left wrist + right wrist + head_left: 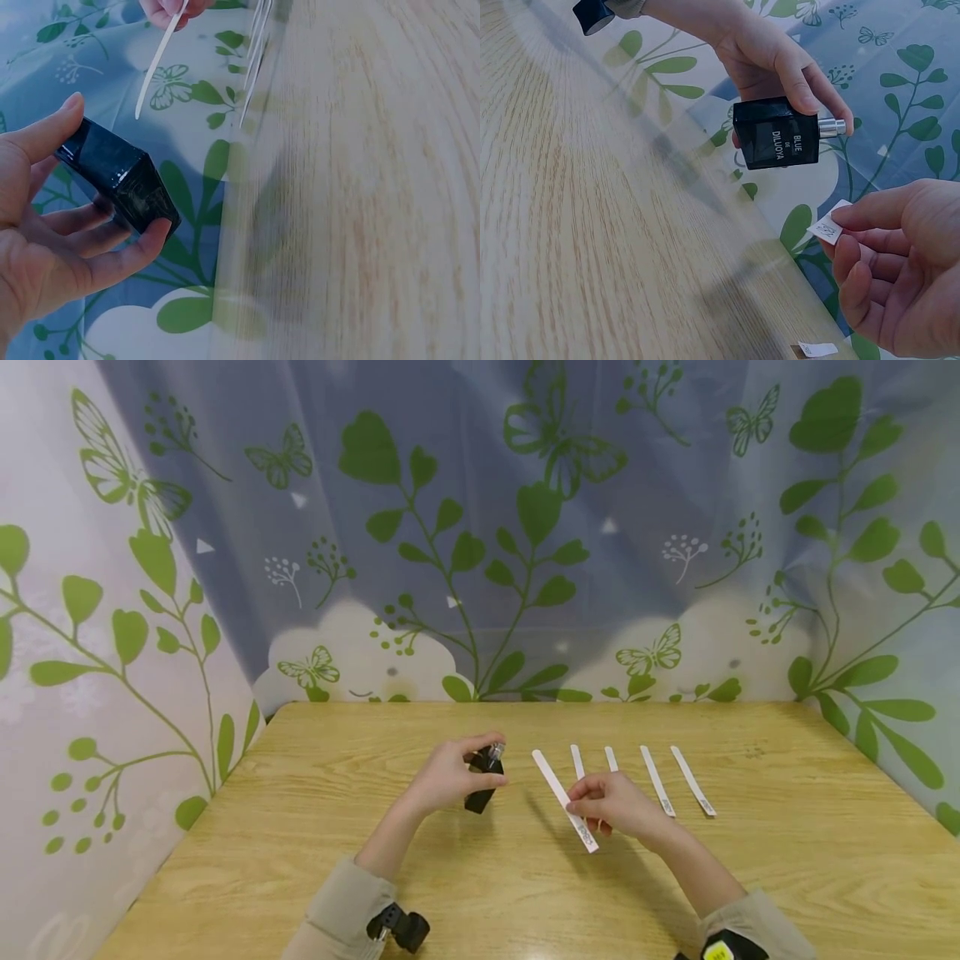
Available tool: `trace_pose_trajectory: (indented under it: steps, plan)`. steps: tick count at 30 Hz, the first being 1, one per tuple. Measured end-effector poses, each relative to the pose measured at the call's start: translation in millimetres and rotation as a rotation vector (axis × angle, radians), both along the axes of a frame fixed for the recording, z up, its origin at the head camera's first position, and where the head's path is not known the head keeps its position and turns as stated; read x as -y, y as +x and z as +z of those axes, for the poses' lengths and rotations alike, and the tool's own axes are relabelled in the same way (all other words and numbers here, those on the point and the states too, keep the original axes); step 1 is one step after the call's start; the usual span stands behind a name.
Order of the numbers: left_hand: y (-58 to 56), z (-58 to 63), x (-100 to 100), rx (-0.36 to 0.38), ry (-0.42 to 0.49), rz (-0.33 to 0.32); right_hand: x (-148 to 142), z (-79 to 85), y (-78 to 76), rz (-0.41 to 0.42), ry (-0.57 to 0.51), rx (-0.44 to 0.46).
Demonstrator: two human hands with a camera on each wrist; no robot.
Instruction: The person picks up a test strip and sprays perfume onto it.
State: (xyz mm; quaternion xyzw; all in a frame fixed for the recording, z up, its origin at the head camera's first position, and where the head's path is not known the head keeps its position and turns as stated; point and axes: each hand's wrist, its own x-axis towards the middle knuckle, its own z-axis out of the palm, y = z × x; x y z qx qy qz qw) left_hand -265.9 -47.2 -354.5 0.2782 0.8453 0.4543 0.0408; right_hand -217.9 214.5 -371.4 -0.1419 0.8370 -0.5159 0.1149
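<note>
My left hand (444, 774) grips a black glass perfume bottle (476, 801), lifted and tilted over the table. In the right wrist view the bottle (772, 135) lies nearly sideways, lettered "BLUE DE DILUOYA", its silver spray head (831, 127) uncapped with a fingertip right at its top. My right hand (621, 808) pinches a white paper test strip (552, 777) between thumb and fingers near its printed end (826, 229). This strip slants up toward the bottle, apart from it. Several more white strips (692, 779) lie in a row beyond and beside my right hand.
The wooden table (300, 827) runs back to a patterned curtain (480, 568) with green leaves and butterflies. Similar fabric (97, 693) hangs along the left side. Black wrist cameras (401, 928) sit on both beige sleeves (348, 902).
</note>
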Motion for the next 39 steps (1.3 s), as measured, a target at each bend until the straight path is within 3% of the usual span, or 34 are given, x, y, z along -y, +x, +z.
trace_pose_trajectory:
  steps: [39]
  plan:
    - [-1.0,-3.5,-5.7,-0.071,-0.039,0.001,-1.5,-0.9,1.6,-0.014,-0.019,0.028]
